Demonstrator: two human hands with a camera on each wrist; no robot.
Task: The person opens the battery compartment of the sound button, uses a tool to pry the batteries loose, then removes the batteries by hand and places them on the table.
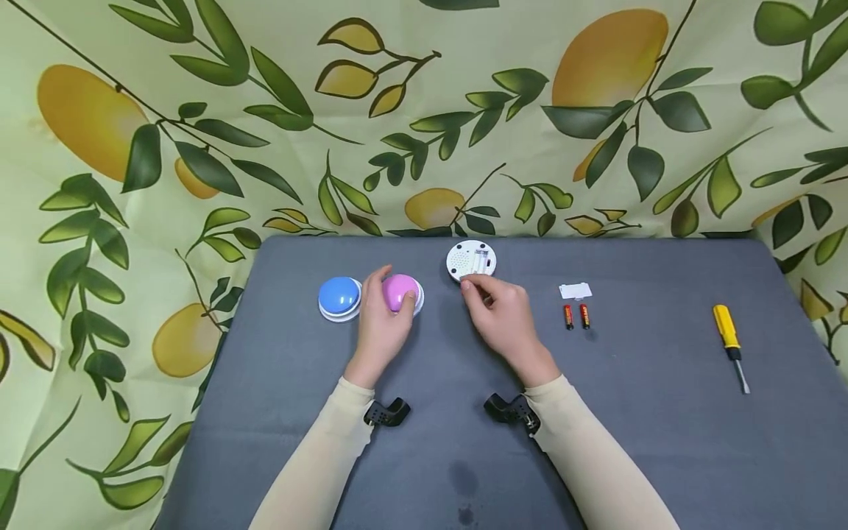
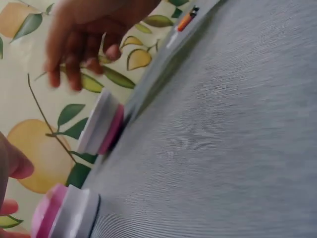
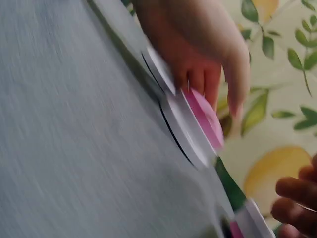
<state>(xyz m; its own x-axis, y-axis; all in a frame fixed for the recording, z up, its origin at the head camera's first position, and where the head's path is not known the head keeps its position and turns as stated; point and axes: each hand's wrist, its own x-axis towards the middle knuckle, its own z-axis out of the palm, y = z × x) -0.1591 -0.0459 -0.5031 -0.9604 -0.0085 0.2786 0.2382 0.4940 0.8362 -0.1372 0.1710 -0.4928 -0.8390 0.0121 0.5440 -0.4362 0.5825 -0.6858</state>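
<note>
My left hand (image 1: 380,327) is at the pink-topped push button (image 1: 400,289), its fingers behind the dome and its thumb in front. The right wrist view shows that thumb apart from the pink dome (image 3: 205,119). To its left sits a blue-topped push button (image 1: 338,296) on a white base. Upside down at the back lies another round button (image 1: 464,258), its battery compartment uncovered; the left wrist view shows its pink underside (image 2: 113,130). Just over its near edge hovers my right hand (image 1: 506,320), fingers loosely bent and holding nothing visible.
Right of my right hand lie a small white cover (image 1: 575,291) and two red-and-black batteries (image 1: 585,316). A yellow-handled screwdriver (image 1: 726,327) lies farther right on the grey table (image 1: 649,442). Behind the table hangs a leaf-and-fruit patterned cloth (image 1: 371,147).
</note>
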